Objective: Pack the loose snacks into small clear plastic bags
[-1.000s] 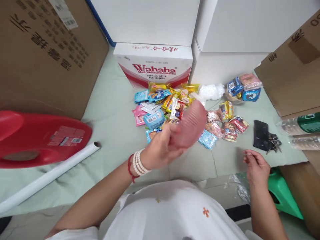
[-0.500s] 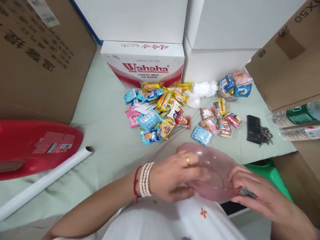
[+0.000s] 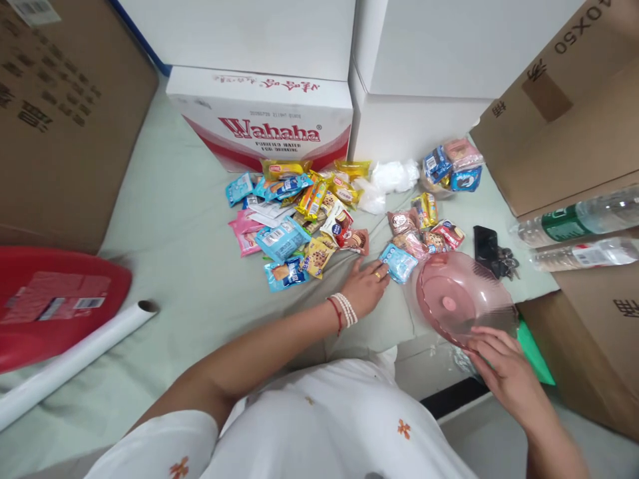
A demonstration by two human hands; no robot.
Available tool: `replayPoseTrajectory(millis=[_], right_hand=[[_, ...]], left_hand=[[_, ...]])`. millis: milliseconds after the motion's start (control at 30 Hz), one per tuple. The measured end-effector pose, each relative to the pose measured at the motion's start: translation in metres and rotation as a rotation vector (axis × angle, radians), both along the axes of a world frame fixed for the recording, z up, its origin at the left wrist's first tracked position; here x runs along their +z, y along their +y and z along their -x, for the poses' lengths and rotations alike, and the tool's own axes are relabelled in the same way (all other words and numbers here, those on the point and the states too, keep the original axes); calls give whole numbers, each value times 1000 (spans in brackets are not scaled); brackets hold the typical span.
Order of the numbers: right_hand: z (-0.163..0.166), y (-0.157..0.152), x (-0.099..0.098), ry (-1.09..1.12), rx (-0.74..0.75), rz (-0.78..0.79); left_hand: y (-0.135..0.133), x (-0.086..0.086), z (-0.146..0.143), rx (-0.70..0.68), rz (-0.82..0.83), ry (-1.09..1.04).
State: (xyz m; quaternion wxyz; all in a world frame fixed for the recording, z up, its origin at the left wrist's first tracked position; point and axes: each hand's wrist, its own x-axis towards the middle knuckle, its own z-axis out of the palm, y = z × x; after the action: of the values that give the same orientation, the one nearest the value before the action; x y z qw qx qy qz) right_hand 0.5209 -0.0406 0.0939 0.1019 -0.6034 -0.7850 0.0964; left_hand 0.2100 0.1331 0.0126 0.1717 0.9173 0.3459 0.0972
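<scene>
My right hand [image 3: 494,356] grips the near rim of a clear pink bowl [image 3: 469,279], its fingers closed over the edge. The bowl is tilted, and its round inside faces me. My left hand [image 3: 367,286], with a ring and pearl bracelets, reaches over the cloth with fingers stretched out. Its fingertips are beside a light-blue snack packet [image 3: 398,263], touching or almost touching it. Several other small packets, among them a red one [image 3: 449,233] and a yellow one [image 3: 425,209], lie just behind the bowl.
A heap of snack packets [image 3: 284,239] lies left of my left hand. Behind stand a Wahaba-style water carton [image 3: 269,123] and white boxes [image 3: 414,126]. To the right are a phone [image 3: 485,247], keys [image 3: 508,265] and bottles [image 3: 564,223]. A white tube [image 3: 90,352] lies left.
The bowl has moved away from my body to the right and turned, with my right hand on its rim. My left hand has left the bowl and moved forward to the light-blue packet.
</scene>
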Motion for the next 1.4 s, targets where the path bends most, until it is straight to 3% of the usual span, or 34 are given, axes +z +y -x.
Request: replayPoseTrajectory(millis=[233,333,433,533,633,700,800,867,967,1033,1133,1200,1267,1333,1400], right_hand=[[-19,31,-43,-56,-25,30],[-27,38,-49,-72,-42,41],[-29,41,-23,-46,17,171],[-21,59,30,65,68,269],[2,115,74,197,19,208],[24,172,80,197,39,149],[67,263,54,38,108,152],[98,314,28,-113,61,112],[139,365,-3,-188,-5,68],[157,384,-12,-130,-51,92],[167,389,-9,-24,-126,83],[165,376,1,225,-201,42],[164,347,11,668,-266,103],[166,303,17,1057,-238,312],[176,253,18,1224,-210,495]], left_hand=[[34,11,-41,64,-47,-7],[44,14,-52,76,-36,16],[39,16,-43,60,-28,-6],[16,17,-11,2,-43,-97],[-14,18,36,-17,48,-149],[-34,19,71,24,113,-182],[-61,20,122,121,214,-226],[-80,22,152,229,267,-221],[-111,25,188,425,289,-231],[-132,26,206,549,270,-262],[-156,28,222,696,244,-345],[-164,30,225,766,263,-423],[-161,33,224,814,329,-503],[-149,37,217,832,424,-578],[-130,43,205,819,488,-650]])
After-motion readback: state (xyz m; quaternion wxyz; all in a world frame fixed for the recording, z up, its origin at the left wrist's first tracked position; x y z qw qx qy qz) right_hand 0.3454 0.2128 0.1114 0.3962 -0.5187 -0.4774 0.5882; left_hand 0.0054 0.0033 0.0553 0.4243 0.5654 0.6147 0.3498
